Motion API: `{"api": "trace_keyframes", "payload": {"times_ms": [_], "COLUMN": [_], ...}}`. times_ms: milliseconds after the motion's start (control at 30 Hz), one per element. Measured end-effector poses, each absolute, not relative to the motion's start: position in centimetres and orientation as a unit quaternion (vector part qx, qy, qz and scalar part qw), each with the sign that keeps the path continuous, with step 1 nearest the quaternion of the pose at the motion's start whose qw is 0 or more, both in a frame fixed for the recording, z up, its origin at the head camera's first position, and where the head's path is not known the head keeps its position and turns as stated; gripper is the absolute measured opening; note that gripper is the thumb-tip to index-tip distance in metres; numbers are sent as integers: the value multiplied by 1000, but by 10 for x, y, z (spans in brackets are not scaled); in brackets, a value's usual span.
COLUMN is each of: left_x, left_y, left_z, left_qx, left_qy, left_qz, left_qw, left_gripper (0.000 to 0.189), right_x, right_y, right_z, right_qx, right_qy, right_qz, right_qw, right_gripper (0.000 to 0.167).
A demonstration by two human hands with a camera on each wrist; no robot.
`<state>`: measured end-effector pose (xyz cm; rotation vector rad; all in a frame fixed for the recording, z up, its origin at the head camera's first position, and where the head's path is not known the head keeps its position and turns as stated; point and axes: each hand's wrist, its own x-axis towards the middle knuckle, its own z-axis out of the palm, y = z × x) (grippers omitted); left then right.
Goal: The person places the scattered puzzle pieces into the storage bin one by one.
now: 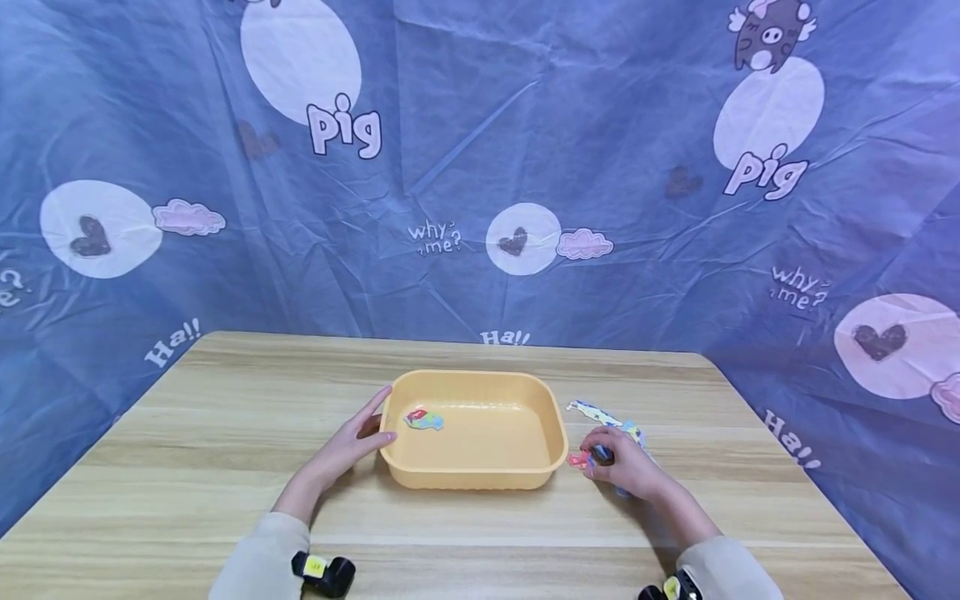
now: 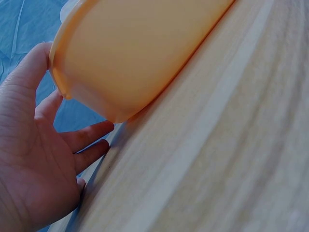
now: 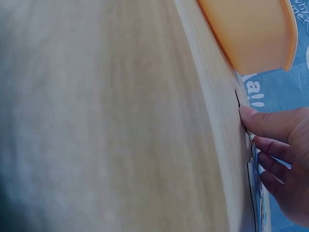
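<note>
the right hand [image 1: 622, 462] pinches a small flat red-pink cutout piece [image 1: 578, 460] between thumb and fingers, just outside the right wall of a shallow yellow plastic bin [image 1: 480, 481]. that wall stands between it and a red, green and blue flat piece [image 1: 425, 420] inside. blue-and-white flat pieces [image 1: 595, 412] lie partly hidden beneath the hand. the left hand [image 1: 341, 450], fingers spread apart, rests against the bin's left end.
</note>
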<state>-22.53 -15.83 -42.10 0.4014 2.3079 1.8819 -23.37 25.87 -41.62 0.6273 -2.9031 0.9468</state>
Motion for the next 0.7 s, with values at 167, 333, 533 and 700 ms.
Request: {"api": "trace_keyframes", "payload": {"times_ms": [167, 333, 533, 700], "left_x": [-225, -224, -223, -225], "left_y": [-158, -158, -158, -159], "left_z": [-421, -419, -417, -418], "left_qx": [130, 128, 128, 129], "left_qy": [766, 765, 759, 757], "left_qz": [626, 627, 633, 635], "left_qw": [70, 74, 80, 84], "left_gripper": [66, 67, 67, 67], "right_x": [-233, -234, -235, -235], "right_y": [258, 256, 254, 253], "right_z": [-415, -414, -414, -411], "right_qx": [208, 200, 163, 127], "right_qy": [-928, -926, -928, -930], "right_qz": [309, 320, 335, 346], "right_qw": [24, 28, 18, 2], "right_gripper": [25, 24, 24, 26]}}
